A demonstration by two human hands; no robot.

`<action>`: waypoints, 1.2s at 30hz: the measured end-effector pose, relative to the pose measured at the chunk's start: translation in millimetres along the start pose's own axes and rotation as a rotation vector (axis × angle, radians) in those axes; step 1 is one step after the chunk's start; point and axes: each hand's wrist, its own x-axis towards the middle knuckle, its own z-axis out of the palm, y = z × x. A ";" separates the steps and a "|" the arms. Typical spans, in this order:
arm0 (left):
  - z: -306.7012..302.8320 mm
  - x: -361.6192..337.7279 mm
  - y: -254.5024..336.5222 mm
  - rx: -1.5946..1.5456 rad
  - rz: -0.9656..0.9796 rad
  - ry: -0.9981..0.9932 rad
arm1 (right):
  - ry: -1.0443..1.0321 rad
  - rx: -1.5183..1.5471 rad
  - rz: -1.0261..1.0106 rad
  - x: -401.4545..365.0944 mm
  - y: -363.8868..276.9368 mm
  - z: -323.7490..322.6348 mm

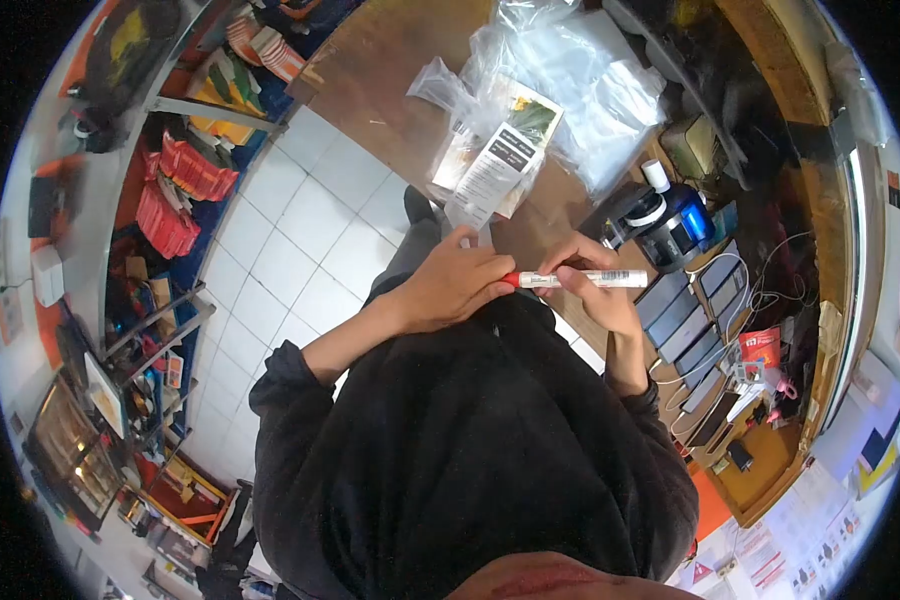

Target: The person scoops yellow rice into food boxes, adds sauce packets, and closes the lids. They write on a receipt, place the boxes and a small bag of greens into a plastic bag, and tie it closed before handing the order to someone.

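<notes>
A white marker-like tube point(605, 278) with a red end and a barcode label lies level in front of my body. My right hand point(595, 285) has its fingers closed round the tube's middle. At the tube's red end, my left hand point(460, 280) has its fingertips pinched together. Just beyond my left hand, a clear plastic bag point(470, 203) holds a printed white label point(500, 165) and a card with a yellow flower picture point(532, 112). The bag's near edge reaches my left fingers.
More clear plastic bags point(600, 90) lie on the brown table point(380, 60). To the right are a black device with a blue light point(692, 222), several phones point(685, 325) and white cables. Shelves with red packets point(170, 220) stand left, beyond the tiled floor.
</notes>
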 end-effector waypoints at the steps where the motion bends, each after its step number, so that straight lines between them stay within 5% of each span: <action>1: -1.4 -2.9 0.3 -0.143 -0.039 -0.020 | -0.025 0.017 0.016 1.6 -1.6 1.0; 5: -23.5 -1.0 0.3 -0.522 -0.121 -0.236 | -0.075 0.044 0.003 12.0 -3.1 3.8; 7: -28.9 1.0 -0.3 -1.174 -0.339 -0.432 | -0.095 0.061 0.003 15.0 -6.9 7.0; 10: -24.8 -2.6 -8.1 -1.325 -0.381 -0.509 | -0.092 -0.033 -0.011 15.5 -18.0 11.1; 13: -36.6 -13.2 -26.9 -1.561 -0.387 -0.581 | 0.113 0.084 -0.262 5.4 -2.9 -21.9; 18: -63.4 -1.1 -59.7 -0.669 -0.380 0.203 | 0.588 -0.198 -0.330 6.6 -4.8 -44.5; 19: -62.0 6.8 -69.9 -0.669 -0.380 0.202 | 0.562 -0.167 -0.288 10.3 -1.3 -40.7; 21: -52.7 24.7 -87.0 -0.099 -0.146 0.336 | 0.543 -0.320 -0.251 20.3 2.9 -24.2; 24: -61.9 46.1 -76.7 -0.089 -0.090 0.067 | 0.471 -0.541 -0.209 30.9 0.9 -4.5; 36: -47.7 71.1 -95.2 -0.067 -0.095 0.233 | 0.395 -0.743 -0.337 57.8 35.0 15.2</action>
